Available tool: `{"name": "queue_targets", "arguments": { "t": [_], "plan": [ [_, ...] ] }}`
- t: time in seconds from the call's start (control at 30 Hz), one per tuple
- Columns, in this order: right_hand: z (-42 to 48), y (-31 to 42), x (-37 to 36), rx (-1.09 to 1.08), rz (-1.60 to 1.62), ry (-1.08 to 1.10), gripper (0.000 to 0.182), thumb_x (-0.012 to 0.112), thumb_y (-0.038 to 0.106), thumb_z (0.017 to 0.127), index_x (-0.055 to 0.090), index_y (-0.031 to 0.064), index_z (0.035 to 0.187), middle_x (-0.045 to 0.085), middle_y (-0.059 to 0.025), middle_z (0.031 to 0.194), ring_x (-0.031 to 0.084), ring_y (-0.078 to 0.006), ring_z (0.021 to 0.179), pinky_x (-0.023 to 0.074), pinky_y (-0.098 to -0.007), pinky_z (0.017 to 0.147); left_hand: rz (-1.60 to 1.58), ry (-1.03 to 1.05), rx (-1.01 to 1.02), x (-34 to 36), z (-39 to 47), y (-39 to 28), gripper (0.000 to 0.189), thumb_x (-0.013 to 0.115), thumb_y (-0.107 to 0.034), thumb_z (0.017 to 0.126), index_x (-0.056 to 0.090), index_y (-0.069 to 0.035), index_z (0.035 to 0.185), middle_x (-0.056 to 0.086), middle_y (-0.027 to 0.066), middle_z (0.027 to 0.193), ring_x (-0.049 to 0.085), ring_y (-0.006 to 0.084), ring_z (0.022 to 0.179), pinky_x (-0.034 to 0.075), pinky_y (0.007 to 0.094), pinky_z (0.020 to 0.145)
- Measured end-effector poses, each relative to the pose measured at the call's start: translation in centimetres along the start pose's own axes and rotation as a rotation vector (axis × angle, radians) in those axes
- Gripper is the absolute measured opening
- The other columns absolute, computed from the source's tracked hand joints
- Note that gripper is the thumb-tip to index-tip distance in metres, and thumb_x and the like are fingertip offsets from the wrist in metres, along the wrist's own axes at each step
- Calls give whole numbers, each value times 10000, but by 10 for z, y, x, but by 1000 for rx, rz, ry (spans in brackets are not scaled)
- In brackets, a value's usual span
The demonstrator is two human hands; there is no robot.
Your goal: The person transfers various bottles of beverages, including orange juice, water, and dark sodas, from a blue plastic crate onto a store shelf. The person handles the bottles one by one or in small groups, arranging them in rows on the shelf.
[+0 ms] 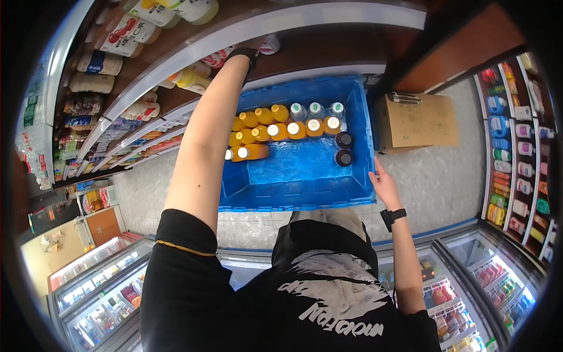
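Observation:
My left hand [250,43] reaches into a brown shelf, mostly hidden behind the shelf's pale front edge, beside a white bottle [269,44] and some red-and-white containers [216,59]. Whether it holds anything cannot be seen. My right hand [384,182] rests against the right outer wall of a blue plastic crate [290,203], thumb near the rim. Inside the crate stand several orange drink bottles [296,130], clear bottles with white-and-green caps [315,110] and two dark-capped bottles [343,157]. Orange bottles with white caps [253,152] lie on their sides at the crate's left.
An opened cardboard box [418,121] stands right of the crate, with dark items on top. Drink shelves [127,83] rise at the left. Shelves of household bottles [506,145] line the far right. Glass-fronted coolers [462,281] stand behind me on the grey tiled floor [250,229].

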State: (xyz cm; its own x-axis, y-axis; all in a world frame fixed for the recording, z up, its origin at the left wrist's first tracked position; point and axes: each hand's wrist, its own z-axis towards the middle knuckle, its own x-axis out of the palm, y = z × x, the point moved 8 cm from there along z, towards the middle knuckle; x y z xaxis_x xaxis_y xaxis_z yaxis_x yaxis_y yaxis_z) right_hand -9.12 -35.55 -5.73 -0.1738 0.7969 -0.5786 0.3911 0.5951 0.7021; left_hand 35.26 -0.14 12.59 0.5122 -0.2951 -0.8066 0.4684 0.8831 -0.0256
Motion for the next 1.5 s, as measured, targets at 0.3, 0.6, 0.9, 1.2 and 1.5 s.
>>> {"name": "queue_targets", "arguments": {
  "t": [0.3,0.6,0.9,1.2,1.5],
  "plan": [
    [-2,-16,-4,49,105,20,638,637,252,925,398,154,1508,684,-227,1140,689,-383,978,538,-425,857,-268,141,-479,-90,-68,-93,450,652,-444,892,590,-41,1084,697,241,849,685,442,813,540,518,730],
    [5,-31,7,61,97,22,636,655,328,918,452,59,1457,688,-235,1147,693,-371,1008,538,-421,878,-671,734,-665,-62,-288,-208,381,672,-345,894,510,-41,1057,670,247,733,683,432,686,545,500,624],
    [2,-22,12,65,63,70,612,650,355,907,489,54,1415,670,-251,1180,667,-395,1064,524,-440,903,-573,1145,-49,41,-400,-318,448,627,-266,910,403,-31,1219,643,250,1023,665,448,912,548,520,786],
    [-2,-19,13,124,24,49,662,645,372,904,464,-8,1415,655,-271,1194,644,-419,1093,510,-447,927,-536,1400,-353,83,-439,-328,594,700,-234,852,392,-46,1324,645,273,1178,647,437,1075,526,499,909],
    [9,-6,6,132,41,143,615,673,326,915,484,-21,1386,680,-251,1148,690,-348,1029,549,-402,866,-563,1334,-605,79,-419,-279,593,718,-304,863,395,-50,1291,661,265,1138,649,415,1073,525,501,902]
  ]
}}
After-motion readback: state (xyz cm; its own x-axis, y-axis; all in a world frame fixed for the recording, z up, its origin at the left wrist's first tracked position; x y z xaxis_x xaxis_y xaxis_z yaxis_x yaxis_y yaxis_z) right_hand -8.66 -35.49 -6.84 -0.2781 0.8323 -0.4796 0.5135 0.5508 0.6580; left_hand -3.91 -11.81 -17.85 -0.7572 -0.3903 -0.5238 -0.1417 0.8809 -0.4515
